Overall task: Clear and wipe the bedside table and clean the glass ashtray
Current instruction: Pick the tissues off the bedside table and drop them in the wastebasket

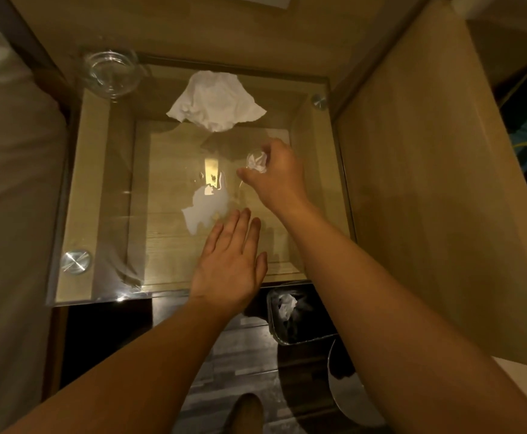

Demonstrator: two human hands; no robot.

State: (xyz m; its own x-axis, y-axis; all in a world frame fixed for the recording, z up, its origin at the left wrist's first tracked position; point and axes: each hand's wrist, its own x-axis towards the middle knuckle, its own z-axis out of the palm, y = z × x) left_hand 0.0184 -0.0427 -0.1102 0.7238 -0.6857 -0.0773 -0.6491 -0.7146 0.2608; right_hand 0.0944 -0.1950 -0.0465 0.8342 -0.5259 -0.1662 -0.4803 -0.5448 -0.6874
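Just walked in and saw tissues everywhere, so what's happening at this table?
A person is tidying a glass-topped bedside table. The right hand is pinching a small crumpled tissue ball above the glass, while the left hand hovers open, palm down, near the front edge. A larger crumpled tissue and a glass ashtray sit at the back. A lined bin waits below.

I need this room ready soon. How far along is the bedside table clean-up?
Done: one crumpled tissue is in the metal bin. In hand: right hand grips a small white wad; left hand is open. Left: large white tissue, clear glass ashtray, wiping the glass tabletop.
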